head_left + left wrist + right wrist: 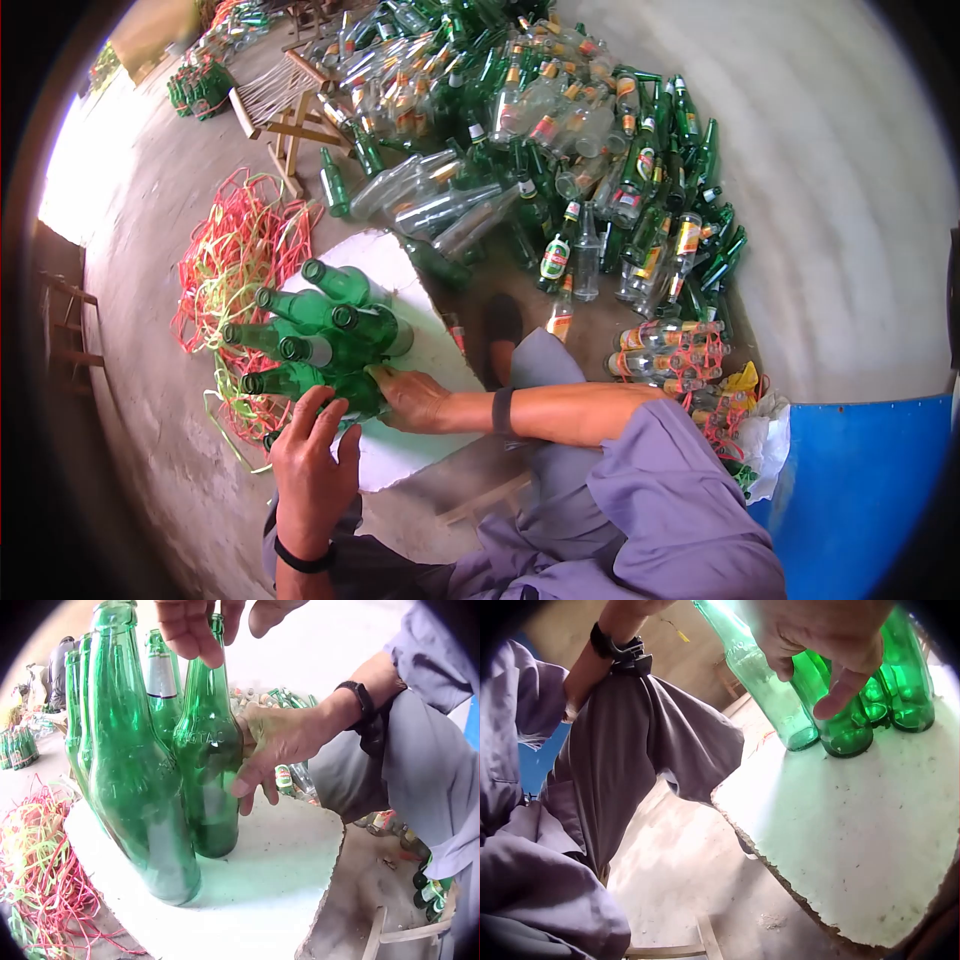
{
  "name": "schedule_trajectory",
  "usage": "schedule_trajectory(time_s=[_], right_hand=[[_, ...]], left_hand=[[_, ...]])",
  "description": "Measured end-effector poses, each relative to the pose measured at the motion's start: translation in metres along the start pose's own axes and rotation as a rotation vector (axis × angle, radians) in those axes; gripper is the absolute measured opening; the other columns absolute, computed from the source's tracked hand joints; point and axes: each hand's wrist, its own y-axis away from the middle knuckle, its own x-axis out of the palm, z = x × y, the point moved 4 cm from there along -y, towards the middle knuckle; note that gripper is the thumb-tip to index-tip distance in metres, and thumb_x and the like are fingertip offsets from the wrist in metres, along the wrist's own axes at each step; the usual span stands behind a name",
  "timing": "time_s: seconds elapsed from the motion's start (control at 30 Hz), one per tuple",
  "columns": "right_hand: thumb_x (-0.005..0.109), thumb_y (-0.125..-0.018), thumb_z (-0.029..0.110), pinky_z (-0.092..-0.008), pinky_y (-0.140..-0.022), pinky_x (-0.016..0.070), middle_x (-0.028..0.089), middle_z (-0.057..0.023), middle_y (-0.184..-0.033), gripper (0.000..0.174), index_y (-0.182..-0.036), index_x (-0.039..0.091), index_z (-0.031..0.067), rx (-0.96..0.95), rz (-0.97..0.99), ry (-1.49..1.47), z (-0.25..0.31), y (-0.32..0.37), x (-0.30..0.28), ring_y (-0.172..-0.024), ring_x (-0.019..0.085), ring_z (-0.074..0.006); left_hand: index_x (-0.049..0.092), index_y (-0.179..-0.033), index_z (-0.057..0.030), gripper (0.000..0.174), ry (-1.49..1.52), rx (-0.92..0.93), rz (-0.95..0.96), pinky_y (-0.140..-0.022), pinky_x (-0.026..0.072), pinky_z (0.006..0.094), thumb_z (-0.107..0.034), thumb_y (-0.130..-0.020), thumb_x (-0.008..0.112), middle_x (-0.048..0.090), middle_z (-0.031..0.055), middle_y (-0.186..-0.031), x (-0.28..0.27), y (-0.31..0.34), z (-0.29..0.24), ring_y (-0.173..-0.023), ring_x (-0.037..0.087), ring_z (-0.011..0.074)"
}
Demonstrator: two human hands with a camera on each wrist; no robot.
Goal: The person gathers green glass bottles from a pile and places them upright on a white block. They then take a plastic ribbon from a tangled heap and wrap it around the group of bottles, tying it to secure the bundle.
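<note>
Several green bottles point(350, 330) stand close together on a white board point(430, 440). My right hand point(410, 402) is at the side of the nearer bottles, and in the left wrist view its thumb and fingers point(281, 742) curve round the body of one green bottle point(206, 742). My left hand point(315, 470) is over the near end of the group with its fingers spread and slightly bent. Left fingers point(199, 634) pass in front of that bottle's neck; contact is unclear. In the right wrist view the right hand point(825, 637) covers bottle upper parts, beside a tilted bottle point(769, 690).
Red and yellow-green straps point(235, 270) lie tangled on the floor left of the board. A large heap of clear and green bottles point(560, 120) lies beyond, near a wooden folding frame point(295, 125). Tied bottles point(670, 350) and a blue panel point(865, 480) are at the right.
</note>
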Motion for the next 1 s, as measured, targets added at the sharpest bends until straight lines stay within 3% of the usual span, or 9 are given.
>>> schedule_trajectory(time_s=[0.13,0.3,0.4,0.47,0.73,0.77,0.83,0.9,1.0], right_hand=[[0.071,-0.072,0.018,-0.0486,-0.073,0.0533,0.065,-0.0273,-0.086,0.058,-0.120,0.049,-0.0072,-0.029,-0.061,0.097,-0.018,-0.001,-0.005,-0.084,0.065,-0.0450],[0.064,-0.074,0.027,-0.0485,-0.076,0.0528,0.066,-0.0254,-0.088,0.039,-0.092,0.065,-0.0076,0.079,0.439,0.258,-0.039,-0.001,-0.046,-0.084,0.066,-0.0424],[0.065,-0.078,0.035,-0.0445,-0.080,0.0536,0.068,-0.0236,-0.100,0.048,-0.108,0.067,-0.0030,0.072,0.303,0.132,-0.069,0.002,-0.098,-0.090,0.067,-0.0378],[0.066,-0.083,0.033,-0.0338,-0.068,0.0571,0.072,-0.0144,-0.099,0.044,-0.114,0.068,0.0016,0.420,0.371,-0.224,-0.089,0.015,-0.144,-0.082,0.071,-0.0204],[0.070,-0.086,0.030,-0.0295,-0.055,0.0565,0.068,-0.0099,-0.083,0.034,-0.094,0.068,-0.0029,0.737,-0.893,-0.594,-0.316,0.139,-0.259,-0.067,0.068,-0.0186],[0.068,-0.086,0.031,-0.0292,-0.052,0.0557,0.067,-0.0113,-0.078,0.034,-0.084,0.067,-0.0034,0.816,-0.976,-0.452,-0.350,0.158,-0.267,-0.065,0.068,-0.0190],[0.068,-0.082,0.038,-0.0445,-0.074,0.0555,0.069,-0.0246,-0.086,0.045,-0.079,0.066,-0.0067,0.993,-1.011,0.067,-0.409,0.193,-0.288,-0.081,0.069,-0.0385],[0.071,-0.080,0.042,-0.0463,-0.088,0.0503,0.067,-0.0285,-0.103,0.050,-0.098,0.068,-0.0044,1.101,-1.090,0.307,-0.388,0.206,-0.302,-0.101,0.064,-0.0426],[0.073,-0.079,0.042,-0.0441,-0.090,0.0486,0.066,-0.0293,-0.109,0.058,-0.108,0.066,-0.0072,1.186,-1.115,0.244,-0.382,0.207,-0.307,-0.106,0.063,-0.0419]], left_hand=[[0.064,-0.101,0.0008,0.030,-0.016,0.006,0.008,-0.078,0.0530,0.0431,0.000,-0.072,0.072,0.062,0.0171,-0.112,-0.001,0.000,-0.003,-0.094,0.064,0.0382],[0.063,-0.102,0.0009,0.031,0.013,-0.041,0.031,-0.080,0.0526,0.0437,-0.001,-0.072,0.072,0.062,0.0178,-0.112,0.001,0.000,0.000,-0.095,0.064,0.0395],[0.063,-0.102,0.0009,0.032,-0.004,-0.043,0.034,-0.081,0.0525,0.0437,-0.001,-0.071,0.072,0.062,0.0182,-0.113,0.002,0.000,0.003,-0.096,0.064,0.0401],[0.063,-0.103,0.0008,0.033,-0.011,-0.039,0.039,-0.081,0.0527,0.0436,0.000,-0.071,0.072,0.062,0.0188,-0.114,0.002,0.000,0.004,-0.096,0.064,0.0405],[0.062,-0.105,0.0005,0.035,-0.061,0.006,0.055,-0.076,0.0533,0.0431,0.001,-0.071,0.069,0.061,0.0187,-0.114,0.007,-0.006,0.006,-0.092,0.064,0.0390],[0.062,-0.106,0.0009,0.034,-0.096,0.077,0.047,-0.072,0.0537,0.0427,0.002,-0.072,0.067,0.060,0.0182,-0.115,0.007,-0.006,0.004,-0.087,0.065,0.0377],[0.062,-0.105,0.0011,0.034,-0.107,0.067,0.053,-0.072,0.0534,0.0438,0.000,-0.071,0.068,0.060,0.0184,-0.112,0.009,-0.007,0.002,-0.086,0.065,0.0382],[0.063,-0.104,0.0013,0.035,-0.120,0.057,0.053,-0.073,0.0531,0.0449,-0.001,-0.070,0.068,0.061,0.0186,-0.110,0.007,-0.010,0.001,-0.085,0.065,0.0386],[0.066,-0.102,0.0031,0.022,-0.112,0.040,0.101,-0.087,0.0517,0.0436,0.003,-0.081,0.066,0.065,0.0215,-0.110,0.004,-0.014,0.003,-0.101,0.063,0.0391]])
